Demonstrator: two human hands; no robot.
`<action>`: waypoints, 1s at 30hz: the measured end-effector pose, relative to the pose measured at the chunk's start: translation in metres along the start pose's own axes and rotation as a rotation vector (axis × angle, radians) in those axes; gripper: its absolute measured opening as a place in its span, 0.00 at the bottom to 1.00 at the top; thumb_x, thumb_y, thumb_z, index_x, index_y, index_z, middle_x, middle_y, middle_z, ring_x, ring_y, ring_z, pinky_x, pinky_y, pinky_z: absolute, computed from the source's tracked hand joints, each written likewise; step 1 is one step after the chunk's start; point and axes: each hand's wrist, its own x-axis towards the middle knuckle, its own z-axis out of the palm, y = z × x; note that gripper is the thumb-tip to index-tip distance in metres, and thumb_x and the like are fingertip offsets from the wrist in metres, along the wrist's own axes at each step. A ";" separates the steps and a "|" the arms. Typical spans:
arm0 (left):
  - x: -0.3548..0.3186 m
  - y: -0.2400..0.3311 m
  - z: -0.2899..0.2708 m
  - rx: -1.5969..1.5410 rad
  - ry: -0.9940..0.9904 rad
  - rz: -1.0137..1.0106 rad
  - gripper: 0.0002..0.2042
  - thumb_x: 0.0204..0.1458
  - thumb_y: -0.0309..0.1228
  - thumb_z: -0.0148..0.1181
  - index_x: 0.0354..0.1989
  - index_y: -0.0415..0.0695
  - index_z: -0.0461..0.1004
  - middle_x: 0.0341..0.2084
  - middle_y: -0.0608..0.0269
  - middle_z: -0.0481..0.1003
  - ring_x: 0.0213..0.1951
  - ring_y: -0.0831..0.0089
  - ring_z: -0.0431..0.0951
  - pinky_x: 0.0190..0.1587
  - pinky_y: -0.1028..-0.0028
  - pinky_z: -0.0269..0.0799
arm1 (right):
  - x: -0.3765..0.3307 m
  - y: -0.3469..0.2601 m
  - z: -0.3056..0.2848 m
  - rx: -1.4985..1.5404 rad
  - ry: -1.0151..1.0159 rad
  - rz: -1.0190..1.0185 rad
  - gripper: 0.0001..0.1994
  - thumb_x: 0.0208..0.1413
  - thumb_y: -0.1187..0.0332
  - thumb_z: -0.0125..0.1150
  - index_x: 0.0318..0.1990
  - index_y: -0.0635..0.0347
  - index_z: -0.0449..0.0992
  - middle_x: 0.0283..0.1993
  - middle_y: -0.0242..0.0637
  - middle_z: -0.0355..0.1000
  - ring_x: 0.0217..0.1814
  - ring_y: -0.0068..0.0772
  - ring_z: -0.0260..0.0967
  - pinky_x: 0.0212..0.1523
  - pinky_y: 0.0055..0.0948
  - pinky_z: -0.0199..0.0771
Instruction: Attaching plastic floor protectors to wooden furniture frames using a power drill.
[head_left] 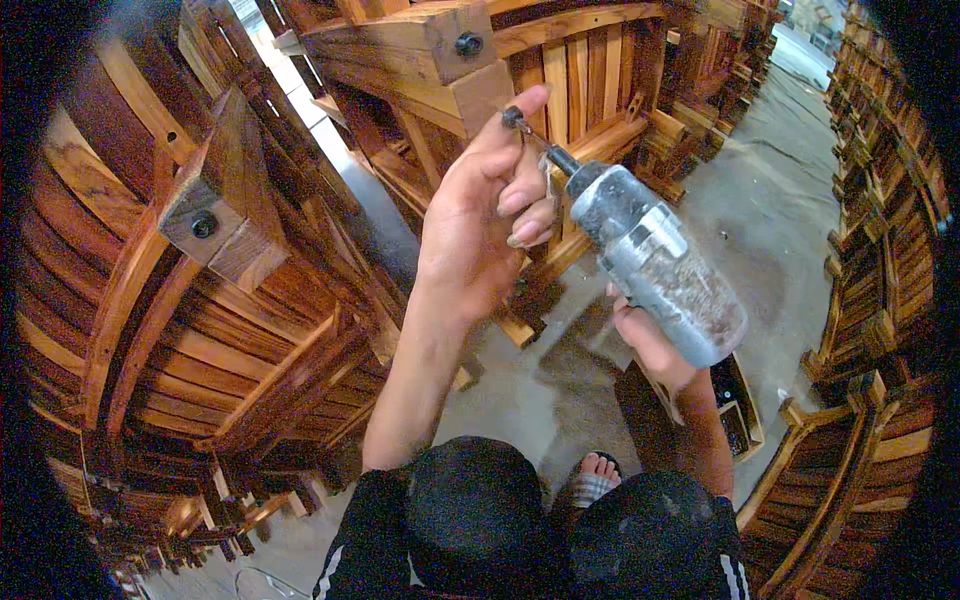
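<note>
My right hand [655, 340] is wrapped round the handle of a cordless drill driver [665, 260], its body scuffed and covered in clear plastic. The driver points up and left. At the tip of its bit is a small round black foot glide [512, 117]. My left hand [490, 195] pinches around this glide, index finger stretched along it and the other fingers curled near the bit. Just beyond is the end of a wooden chair leg [480, 95]. Another black glide [468, 44] sits on the leg end above it.
At the left lies an upturned wooden slatted chair [200, 350], with a black glide [203, 224] on its leg end. More slatted wooden furniture [885, 200] lines the right side. A wooden box [745, 410] with small dark parts stands on the grey floor [760, 190] beside my right forearm.
</note>
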 end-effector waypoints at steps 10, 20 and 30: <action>-0.002 -0.001 -0.005 -0.092 -0.103 0.020 0.23 0.55 0.29 0.39 0.62 0.47 0.54 0.13 0.74 0.54 0.16 0.79 0.57 0.19 0.81 0.54 | 0.009 -0.016 -0.016 0.374 -0.055 0.266 0.17 0.55 0.68 0.45 0.51 0.64 0.65 0.50 0.41 0.67 0.51 0.35 0.64 0.47 0.33 0.68; -0.052 -0.063 -0.034 -0.220 0.241 -0.271 0.20 0.53 0.29 0.45 0.55 0.40 0.60 0.14 0.73 0.55 0.15 0.80 0.56 0.17 0.80 0.52 | 0.004 -0.039 -0.039 0.096 -0.021 0.375 0.25 0.51 0.62 0.54 0.56 0.64 0.62 0.57 0.42 0.63 0.55 0.38 0.62 0.54 0.38 0.62; -0.254 -0.301 -0.148 -0.258 0.612 -0.808 0.14 0.56 0.31 0.44 0.50 0.50 0.67 0.17 0.72 0.58 0.21 0.79 0.61 0.24 0.80 0.58 | 0.029 -0.064 -0.058 0.612 0.185 0.506 0.24 0.34 0.74 0.57 0.46 0.69 0.70 0.46 0.43 0.69 0.48 0.34 0.67 0.49 0.32 0.70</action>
